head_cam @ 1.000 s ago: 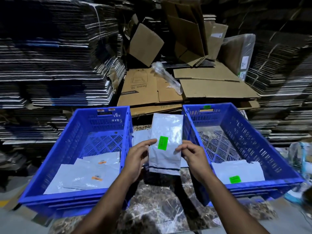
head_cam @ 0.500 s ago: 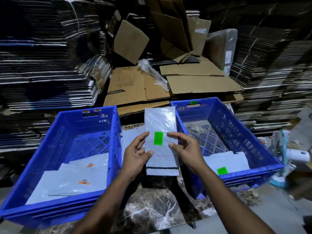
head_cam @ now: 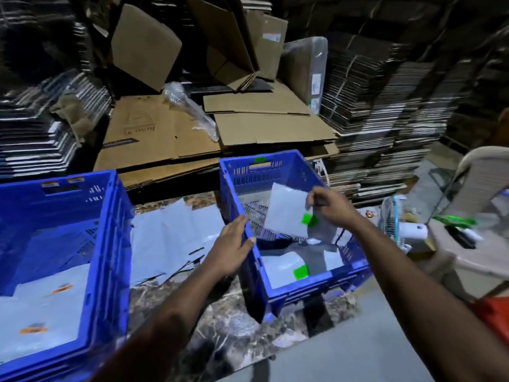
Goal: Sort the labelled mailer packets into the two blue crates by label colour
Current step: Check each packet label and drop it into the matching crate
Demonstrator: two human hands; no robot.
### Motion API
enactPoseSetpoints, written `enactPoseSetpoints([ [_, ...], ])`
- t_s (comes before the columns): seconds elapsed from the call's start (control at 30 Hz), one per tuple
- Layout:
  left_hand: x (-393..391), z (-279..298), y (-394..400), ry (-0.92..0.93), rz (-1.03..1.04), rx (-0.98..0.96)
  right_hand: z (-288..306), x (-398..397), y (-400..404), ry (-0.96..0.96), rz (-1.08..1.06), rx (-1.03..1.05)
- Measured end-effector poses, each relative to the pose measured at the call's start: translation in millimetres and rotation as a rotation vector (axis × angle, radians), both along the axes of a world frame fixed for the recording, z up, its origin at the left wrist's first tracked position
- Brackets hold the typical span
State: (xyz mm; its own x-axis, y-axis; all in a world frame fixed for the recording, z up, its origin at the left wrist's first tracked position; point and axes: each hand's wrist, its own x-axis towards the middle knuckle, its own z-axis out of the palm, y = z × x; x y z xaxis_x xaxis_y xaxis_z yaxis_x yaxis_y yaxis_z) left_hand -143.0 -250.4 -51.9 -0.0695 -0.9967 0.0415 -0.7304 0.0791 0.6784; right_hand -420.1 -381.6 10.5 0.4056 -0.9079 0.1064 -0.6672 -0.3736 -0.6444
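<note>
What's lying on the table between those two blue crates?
In the head view, a loose spread of grey mailer packets lies on the marble table between the left crate and the right crate.

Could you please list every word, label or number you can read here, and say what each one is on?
None reads clearly.
Flattened brown cardboard sheet: dark printed strip and upside-down lettering, blurred.
Green sticker on the grey mailer packet held in the right hand: blank or too blurred.
White label on the plastic-wrapped bundle: too small.
</note>
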Motion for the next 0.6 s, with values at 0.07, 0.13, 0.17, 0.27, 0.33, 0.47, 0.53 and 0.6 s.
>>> enactPoseSetpoints([
  [0.07, -7, -10, -8, -0.121, -0.04, 0.014, -13, 0, -4, 0.186, 0.087, 0.113],
  [0.13, -11, -18, -11, -0.217, -0.055, 0.023, -23, 9, -1, 0.363, 0.165, 0.215],
  [0.17, -12, -21, -11, -0.245, -0.055, 0.011, -31, 13, 0, 0.425, 0.214, 0.254],
  [0.27, -13, -22, -5, -0.285, -0.042, -0.015, -53, 20, 0, 0.605, 0.27, 0.243],
  [0.33, -13, -20, -4, -0.302, -0.038, -0.005, -62, 18, -4, 0.614, 0.226, 0.207],
  [0.47, -2, -15, 1, -0.254, -0.083, 0.045, -56, 21, -7, 0.364, 0.063, 0.045],
  [0.53, 14, -13, 7, -0.242, -0.065, 0.066, -39, 35, 3, 0.223, -0.009, -0.073],
  [0.6, 40, -11, 15, -0.274, -0.005, 0.058, -24, 57, 15, 0.09, -0.043, -0.183],
])
